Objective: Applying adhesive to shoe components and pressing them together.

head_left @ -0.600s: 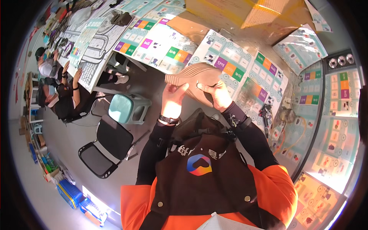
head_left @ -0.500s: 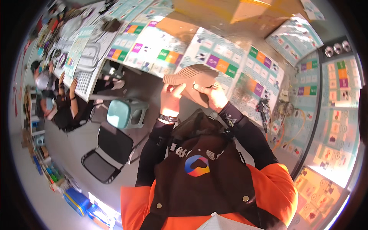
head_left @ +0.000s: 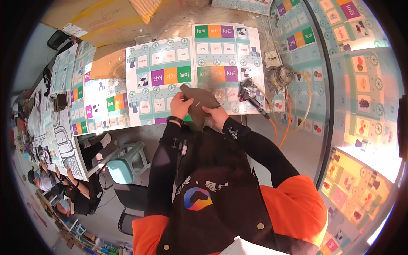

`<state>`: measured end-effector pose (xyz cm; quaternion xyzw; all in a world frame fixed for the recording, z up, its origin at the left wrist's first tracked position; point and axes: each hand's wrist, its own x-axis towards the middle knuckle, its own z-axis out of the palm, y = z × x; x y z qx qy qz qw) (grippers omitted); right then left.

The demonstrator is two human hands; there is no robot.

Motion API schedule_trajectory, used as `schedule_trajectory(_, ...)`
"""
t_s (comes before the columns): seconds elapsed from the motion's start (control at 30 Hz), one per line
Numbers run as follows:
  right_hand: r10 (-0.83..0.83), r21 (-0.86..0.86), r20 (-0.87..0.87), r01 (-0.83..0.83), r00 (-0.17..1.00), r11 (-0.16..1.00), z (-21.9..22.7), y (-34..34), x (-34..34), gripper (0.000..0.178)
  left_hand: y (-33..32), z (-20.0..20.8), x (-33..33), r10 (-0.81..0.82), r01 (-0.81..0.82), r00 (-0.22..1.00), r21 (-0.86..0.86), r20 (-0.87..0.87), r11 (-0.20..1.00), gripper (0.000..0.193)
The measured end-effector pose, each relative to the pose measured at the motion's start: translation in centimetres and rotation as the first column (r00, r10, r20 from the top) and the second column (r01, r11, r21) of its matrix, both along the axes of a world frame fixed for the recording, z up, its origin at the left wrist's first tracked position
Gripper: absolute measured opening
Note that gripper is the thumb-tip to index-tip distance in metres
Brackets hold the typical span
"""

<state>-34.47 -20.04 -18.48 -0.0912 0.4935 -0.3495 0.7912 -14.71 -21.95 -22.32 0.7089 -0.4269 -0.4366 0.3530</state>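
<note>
A stack of brown flat cut pieces (head_left: 203,97), curved and pointed in outline, is held in front of my chest at the table's near edge. My left hand (head_left: 180,107) pinches its left side, thumb on top. On the lower right side my right hand (head_left: 217,117) grips it with the thumb above and fingers underneath. A small pale mark shows on the top piece. How many pieces lie in the stack is hidden from here. Both hands are just above the printed sheets (head_left: 146,104) that cover the table.
Right of my hands lies a black spray gun (head_left: 250,95) with an orange hose (head_left: 274,125). Behind it stands a stained metal pot (head_left: 281,77) with a yellow hose. Cardboard (head_left: 106,21) lies at the back. A stool (head_left: 123,168) and chair (head_left: 131,197) stand left; people sit farther left.
My view has turned right and nearer the table. The brown stack, earlier fanned with its layered edges showing, is now squared together and in shade. Both hands keep their hold.
</note>
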Motion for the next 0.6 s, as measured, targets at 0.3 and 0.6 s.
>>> schedule_trajectory(0.3,-0.260,0.063,-0.103,0.267,0.960,0.962,-4.2,-1.4,-2.2,0.035,-8.1,-3.5,-6.2,-0.255,0.252,0.962,0.044,0.102,0.967,0.042)
schedule_trajectory(0.6,0.208,-0.161,-0.898,-0.731,0.387,0.664,2.4,-7.4,-6.2,0.036,-6.8,-0.4,-8.2,-0.257,0.329,0.730,0.005,0.634,0.944,0.059)
